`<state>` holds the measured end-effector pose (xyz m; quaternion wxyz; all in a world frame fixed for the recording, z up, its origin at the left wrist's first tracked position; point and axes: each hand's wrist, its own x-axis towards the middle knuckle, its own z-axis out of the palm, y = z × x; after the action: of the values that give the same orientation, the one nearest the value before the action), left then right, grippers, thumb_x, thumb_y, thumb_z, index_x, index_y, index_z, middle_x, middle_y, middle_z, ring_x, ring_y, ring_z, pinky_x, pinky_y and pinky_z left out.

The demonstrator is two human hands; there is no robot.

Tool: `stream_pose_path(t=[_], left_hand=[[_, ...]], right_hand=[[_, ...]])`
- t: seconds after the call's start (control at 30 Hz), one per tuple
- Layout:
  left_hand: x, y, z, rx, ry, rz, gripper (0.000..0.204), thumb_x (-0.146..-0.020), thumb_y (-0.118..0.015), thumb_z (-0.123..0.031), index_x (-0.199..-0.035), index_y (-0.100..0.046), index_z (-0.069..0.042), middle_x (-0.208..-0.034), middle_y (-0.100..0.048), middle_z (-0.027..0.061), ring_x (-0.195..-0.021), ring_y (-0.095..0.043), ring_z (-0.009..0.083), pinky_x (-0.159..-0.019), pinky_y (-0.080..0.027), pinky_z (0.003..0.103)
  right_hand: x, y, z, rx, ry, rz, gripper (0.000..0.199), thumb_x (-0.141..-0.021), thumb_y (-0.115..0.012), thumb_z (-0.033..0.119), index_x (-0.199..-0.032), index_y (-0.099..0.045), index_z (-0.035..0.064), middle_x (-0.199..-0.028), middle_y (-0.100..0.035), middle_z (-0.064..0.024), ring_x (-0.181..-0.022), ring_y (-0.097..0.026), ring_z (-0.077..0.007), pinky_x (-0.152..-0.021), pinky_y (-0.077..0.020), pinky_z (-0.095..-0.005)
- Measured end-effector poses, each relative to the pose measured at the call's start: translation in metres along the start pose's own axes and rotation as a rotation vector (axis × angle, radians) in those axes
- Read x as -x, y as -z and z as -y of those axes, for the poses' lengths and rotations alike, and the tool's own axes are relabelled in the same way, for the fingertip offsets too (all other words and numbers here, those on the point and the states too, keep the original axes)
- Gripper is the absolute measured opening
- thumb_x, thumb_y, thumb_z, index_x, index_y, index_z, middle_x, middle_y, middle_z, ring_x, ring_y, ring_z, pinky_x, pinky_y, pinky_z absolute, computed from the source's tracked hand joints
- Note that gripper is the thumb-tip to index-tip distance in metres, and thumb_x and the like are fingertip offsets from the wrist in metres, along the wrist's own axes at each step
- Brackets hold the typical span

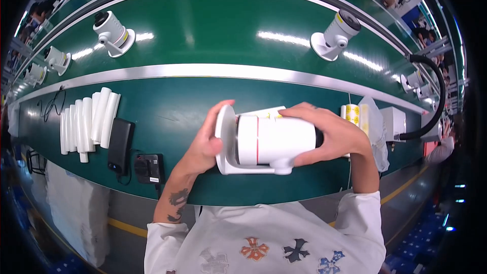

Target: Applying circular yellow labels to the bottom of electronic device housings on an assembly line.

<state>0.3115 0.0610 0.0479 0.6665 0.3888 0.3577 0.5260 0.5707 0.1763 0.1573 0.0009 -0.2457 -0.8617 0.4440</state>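
Above the near desk (170,116), just before the person's chest: a white unit (276,139) held sideways between left grip (204,139) and right grip (340,134); whether its lower edge touches the desktop, I cannot tell.
Left grip: closed on the round base (227,137), thumb against the plate, a fingertip showing by its upper edge.
Right grip: curled around the other end of the barrel, fingers over the top and thumb below, close by the black end piece (319,137).
Step in hand: to my eye, handling the unit on its side, either to look it over or to position it; which of the two, I cannot say.
Next move: it calls, I would judge, for support at both ends, since the joint (283,166) between bracket and barrel might swing if one side were let go.
White unit's looks: smooth, pale and camera-like, with a thin red line ringing the barrel toward the base end; the bracket runs along its lower side to the rounded joint.
Behind the barrel: a white strip (264,113), partly hidden, its kind unclear.
Desk's left side: white rolls (86,122) beside a black case (120,144).
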Motion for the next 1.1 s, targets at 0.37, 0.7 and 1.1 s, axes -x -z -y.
stream_pose_path(t=[0.37,0.7,1.1], left_hand=[[-0.023,0.047,0.045,-1.019,-0.464,-0.311,0.08,-0.073,-0.076,-0.04,-0.138,-0.044,-0.006,-0.139,-0.042,0.016,-0.13,-0.04,0.0351,-0.108,-0.032,0.047],[-0.024,0.043,0.049,-1.165,-0.524,-0.223,0.04,-0.075,-0.077,-0.025,-0.111,-0.066,-0.01,-0.115,-0.063,0.0087,-0.12,-0.051,0.0333,-0.108,-0.028,0.055],[-0.028,0.052,0.054,-0.411,-0.358,-0.299,0.044,-0.08,-0.073,0.001,-0.12,-0.054,0.0,-0.126,-0.058,0.0131,-0.113,-0.057,0.0186,-0.097,-0.046,0.031]], right_hand=[[-0.152,0.104,-0.007,0.559,-0.163,-0.474,0.068,-0.058,-0.079,0.038,-0.112,-0.065,-0.0008,-0.099,-0.068,-0.0218,-0.091,-0.067,-0.0341,-0.082,-0.0536,-0.038],[-0.175,0.176,-0.084,0.67,-0.166,-0.776,0.109,-0.058,-0.077,0.07,-0.137,-0.047,0.0011,-0.137,-0.047,-0.0282,-0.129,-0.043,-0.0417,-0.105,-0.0372,-0.053],[-0.031,0.158,-0.079,0.657,-0.23,-0.881,0.093,-0.056,-0.085,0.029,-0.135,-0.046,0.0015,-0.12,-0.059,-0.0226,-0.109,-0.06,-0.0314,-0.097,-0.0468,-0.0369]])
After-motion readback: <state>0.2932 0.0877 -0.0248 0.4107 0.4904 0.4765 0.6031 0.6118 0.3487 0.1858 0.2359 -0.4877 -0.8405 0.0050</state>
